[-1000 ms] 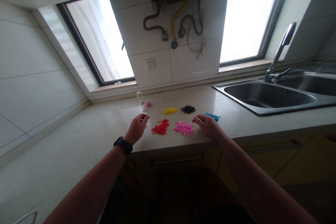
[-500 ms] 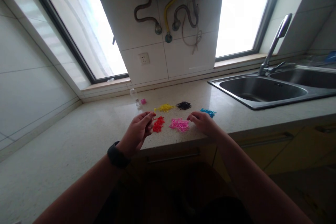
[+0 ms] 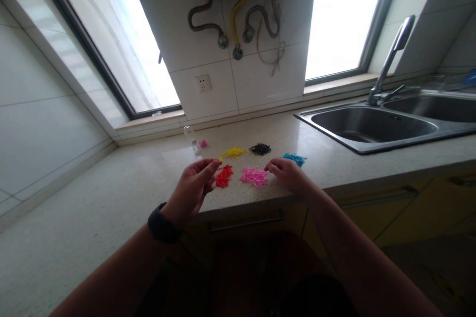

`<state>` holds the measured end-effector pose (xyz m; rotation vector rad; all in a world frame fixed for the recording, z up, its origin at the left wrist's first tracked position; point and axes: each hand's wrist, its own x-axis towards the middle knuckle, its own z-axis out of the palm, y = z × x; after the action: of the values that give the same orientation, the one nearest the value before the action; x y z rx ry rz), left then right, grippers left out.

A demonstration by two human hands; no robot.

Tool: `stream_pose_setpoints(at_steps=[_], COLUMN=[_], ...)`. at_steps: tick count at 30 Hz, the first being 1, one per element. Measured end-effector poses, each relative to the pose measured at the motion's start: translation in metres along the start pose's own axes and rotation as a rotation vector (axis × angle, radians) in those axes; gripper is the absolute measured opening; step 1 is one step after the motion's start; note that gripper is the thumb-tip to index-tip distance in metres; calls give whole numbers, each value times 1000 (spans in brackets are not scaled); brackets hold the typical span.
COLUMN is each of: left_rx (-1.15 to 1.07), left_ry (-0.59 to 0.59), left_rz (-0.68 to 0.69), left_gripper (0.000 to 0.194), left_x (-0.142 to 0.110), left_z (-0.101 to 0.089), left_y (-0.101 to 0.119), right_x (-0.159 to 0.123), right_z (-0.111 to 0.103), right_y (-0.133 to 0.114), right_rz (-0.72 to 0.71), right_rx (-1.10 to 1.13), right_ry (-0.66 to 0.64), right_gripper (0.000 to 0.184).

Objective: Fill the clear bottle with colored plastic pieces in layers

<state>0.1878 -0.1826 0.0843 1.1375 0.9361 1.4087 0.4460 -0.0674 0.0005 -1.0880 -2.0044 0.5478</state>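
Small rubber bands lie sorted by colour in loose piles on the counter. My left hand (image 3: 195, 183), with a dark watch (image 3: 163, 224) on the wrist, pinches a few bands; a bit of yellow and red shows at its fingertips. Just right of those fingertips is the red pile (image 3: 224, 177), with the yellow pile (image 3: 234, 152) behind it. My right hand (image 3: 285, 172) has its fingers closed together at the right edge of the pink pile (image 3: 254, 177); anything between them is too small to see. Beyond it lie the black pile (image 3: 260, 148) and the blue pile (image 3: 295, 159).
A clear little bottle (image 3: 195, 146) and a pink cap (image 3: 203, 143) stand behind the yellow pile on the counter (image 3: 130, 183). To the right is a steel double sink (image 3: 372, 126) with a tall faucet (image 3: 390, 59). Drawers sit below the front edge.
My left hand has shifted very slightly, and the yellow bit at its fingertips now points more upright. My right hand stays beside the pink pile. The camera view has moved a little.
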Motion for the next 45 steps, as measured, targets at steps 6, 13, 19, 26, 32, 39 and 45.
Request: stream_pose_setpoints(at_steps=[6, 13, 19, 26, 32, 39, 45], left_rx=[55, 338, 355, 440, 919, 1272, 1434], left_ry=[28, 61, 49, 18, -70, -231, -304], left_rz=[10, 93, 95, 117, 419, 648, 729], left_gripper=[26, 27, 25, 22, 12, 15, 16], left_x=[-2, -3, -3, -6, -12, -15, -16], left_z=[-1, -3, -3, 1, 4, -4, -7], left_y=[-1, -6, -9, -14, -14, -20, -24], right_x=[-1, 0, 0, -1, -1, -2, -2], right_z=[0, -1, 0, 0, 0, -1, -2], right_y=[0, -2, 0, 0, 0, -1, -1], right_rz=[6, 9, 12, 6, -1, -2, -6], right_rx=[0, 1, 6, 27, 28, 33, 30], right_ry=[5, 12, 2, 1, 12, 7, 4], right_gripper=[32, 32, 32, 31, 31, 30, 30])
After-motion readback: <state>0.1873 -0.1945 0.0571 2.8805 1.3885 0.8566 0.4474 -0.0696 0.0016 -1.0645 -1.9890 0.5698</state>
